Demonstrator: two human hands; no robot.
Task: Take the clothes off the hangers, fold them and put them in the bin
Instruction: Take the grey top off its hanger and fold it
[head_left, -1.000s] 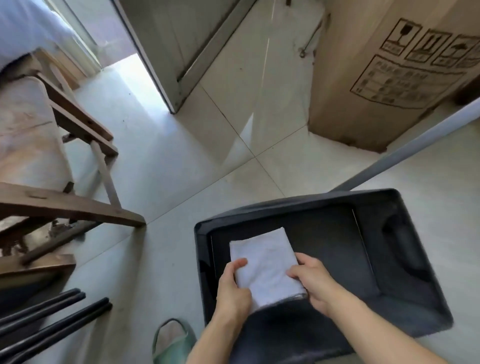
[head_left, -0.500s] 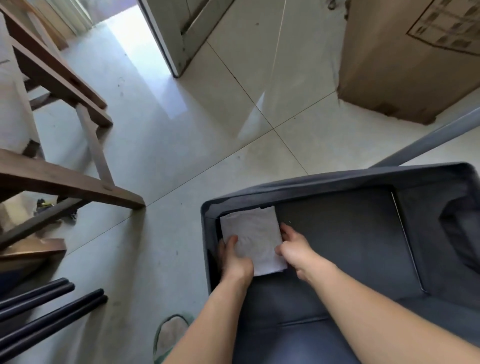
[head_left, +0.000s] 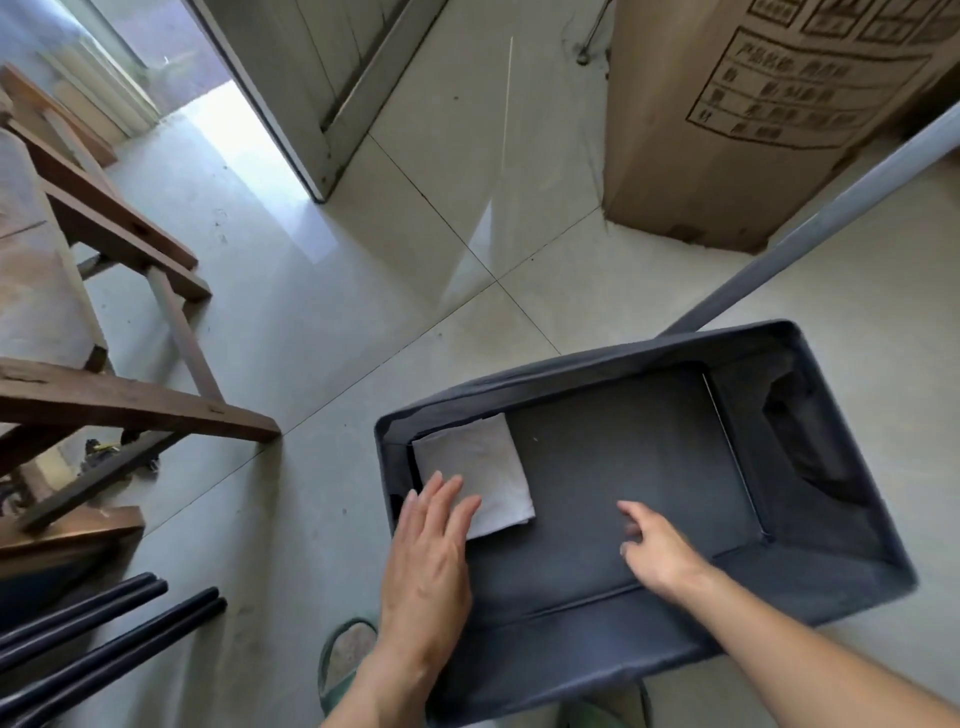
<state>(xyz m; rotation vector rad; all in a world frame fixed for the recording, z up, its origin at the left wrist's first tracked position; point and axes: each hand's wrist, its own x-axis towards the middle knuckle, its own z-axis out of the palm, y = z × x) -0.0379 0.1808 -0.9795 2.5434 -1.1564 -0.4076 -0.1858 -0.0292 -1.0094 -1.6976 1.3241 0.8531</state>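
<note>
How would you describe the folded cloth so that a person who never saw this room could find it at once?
Look for the dark grey fabric bin on the pale tiled floor, in front of the large cardboard box. The folded cloth lies flat on the bin's bottom, in its far left corner. It is the only light grey-white thing inside the bin, and the fingertips of the left hand overlap its near edge.

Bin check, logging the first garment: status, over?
Left hand open, fingertips over folded white cloth. Right hand open, holding nothing. Cloth flat in bin's far-left corner. Nothing in the way.
</note>
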